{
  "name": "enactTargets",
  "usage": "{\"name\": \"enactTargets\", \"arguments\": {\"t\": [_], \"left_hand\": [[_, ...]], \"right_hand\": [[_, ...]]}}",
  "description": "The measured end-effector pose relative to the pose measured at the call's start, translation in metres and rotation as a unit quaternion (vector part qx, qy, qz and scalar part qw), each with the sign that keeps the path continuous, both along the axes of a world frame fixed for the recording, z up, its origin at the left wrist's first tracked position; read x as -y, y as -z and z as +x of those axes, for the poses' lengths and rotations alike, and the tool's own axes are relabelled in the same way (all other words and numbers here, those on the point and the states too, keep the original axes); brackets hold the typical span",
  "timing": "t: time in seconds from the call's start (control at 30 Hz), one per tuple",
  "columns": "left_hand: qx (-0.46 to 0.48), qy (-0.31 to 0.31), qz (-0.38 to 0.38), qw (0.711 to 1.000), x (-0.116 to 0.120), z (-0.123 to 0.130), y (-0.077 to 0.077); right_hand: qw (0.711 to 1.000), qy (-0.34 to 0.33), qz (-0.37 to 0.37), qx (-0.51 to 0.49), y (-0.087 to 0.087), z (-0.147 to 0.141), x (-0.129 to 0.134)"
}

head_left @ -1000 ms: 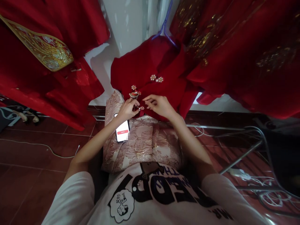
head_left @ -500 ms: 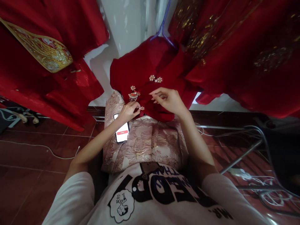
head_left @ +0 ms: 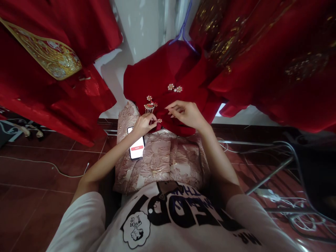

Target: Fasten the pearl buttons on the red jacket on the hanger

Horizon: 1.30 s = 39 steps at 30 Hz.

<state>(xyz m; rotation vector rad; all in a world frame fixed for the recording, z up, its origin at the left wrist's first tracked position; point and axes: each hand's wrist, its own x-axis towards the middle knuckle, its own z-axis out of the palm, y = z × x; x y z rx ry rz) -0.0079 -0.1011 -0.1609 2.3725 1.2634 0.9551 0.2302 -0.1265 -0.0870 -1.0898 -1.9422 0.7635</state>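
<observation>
Floor, left: Red tiles (head_left: 28, 210) with pale joints; a white cable (head_left: 56, 169) runs across them, and a pair of shoes (head_left: 39, 134) stands near the left edge.
Hanging clothes, left: Red garments (head_left: 102, 31), one bearing a gold embroidered panel (head_left: 56, 59).
Wall, centre: White wall (head_left: 141, 24), lit unevenly, behind the work.
Lap, centre: Pink patterned cloth (head_left: 157, 157), creased, directly in front of the white printed shirt (head_left: 170, 227); serves as the working support.
Phone: Phone (head_left: 136, 150), screen lit, flat on the pink cloth under the left forearm.
Hanging clothes, right: Red clothes (head_left: 262, 91) with gold and silver decoration.
Floor, right: Metal frame (head_left: 280, 170) and a tangle of white wires (head_left: 304, 220).
Left hand: Left hand (head_left: 145, 124), thumb and fingertips pinching a small flower button (head_left: 159, 120) at the lower part of the red jacket.
Red jacket: Red jacket (head_left: 144, 78), ahead of both hands, its lower edge on the pink cloth; purple hanger (head_left: 183, 33) at its top.
Ornaments: Tasselled fan brooch (head_left: 150, 105) just above the left hand; flower clasp (head_left: 175, 88) farther up, above the right hand.
Right hand: Right hand (head_left: 185, 112), fingers bent, over the jacket, apart from the button; cannot tell whether it grips anything fine.
</observation>
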Motion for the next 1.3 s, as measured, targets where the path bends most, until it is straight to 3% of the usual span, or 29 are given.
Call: {"name": "enactTargets", "arguments": {"t": [0.13,0.27,0.37,0.47,0.63,0.87,1.13,1.3], "left_hand": [[0.116,0.006,-0.116,0.986,-0.002,0.005,0.001],[0.241,0.068,-0.264,0.932,-0.004,0.011,-0.003],[0.267,0.11,-0.308,0.906,-0.002,0.014,-0.005],[0.286,0.078,-0.322,0.899,-0.004,0.015,-0.004],[0.34,-0.007,-0.291,0.894,-0.017,0.007,-0.003],[0.426,-0.004,-0.283,0.859,-0.02,0.002,-0.009],[0.427,-0.042,-0.26,0.865,-0.015,0.005,-0.018],[0.414,-0.038,-0.256,0.873,-0.012,0.006,-0.025]], "right_hand": [[1.0,-0.018,-0.007,0.02,0.002,0.001,0.0],[0.992,-0.065,-0.018,0.111,0.011,-0.008,0.002],[0.981,-0.035,-0.018,0.188,0.02,-0.02,0.004],[0.972,-0.017,-0.031,0.231,0.022,-0.027,0.006],[0.964,-0.077,-0.065,0.245,0.01,-0.021,0.008],[0.957,-0.126,-0.096,0.242,-0.004,-0.016,0.016],[0.956,-0.131,-0.104,0.24,0.0,-0.018,0.018],[0.97,-0.148,-0.107,0.163,0.004,-0.017,0.014]]}}
